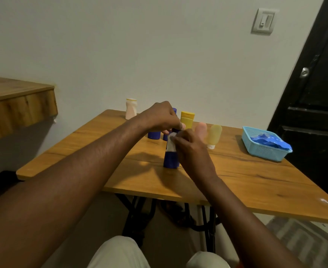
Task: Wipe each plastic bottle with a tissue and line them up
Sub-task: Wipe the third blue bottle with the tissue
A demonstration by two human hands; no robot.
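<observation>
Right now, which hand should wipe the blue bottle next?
Right, probably. The right hand pinches the tissue against the blue bottle; the left hand grips its top, steadying it.

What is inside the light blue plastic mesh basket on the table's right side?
The light blue plastic mesh basket holds crumpled blue sheet material, rising past its rim. Whether it is tissue or cloth is unclear, and it covers the basket floor and anything beneath.

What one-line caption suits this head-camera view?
Left hand steadies a blue bottle while right hand wipes it with a tissue.
</observation>
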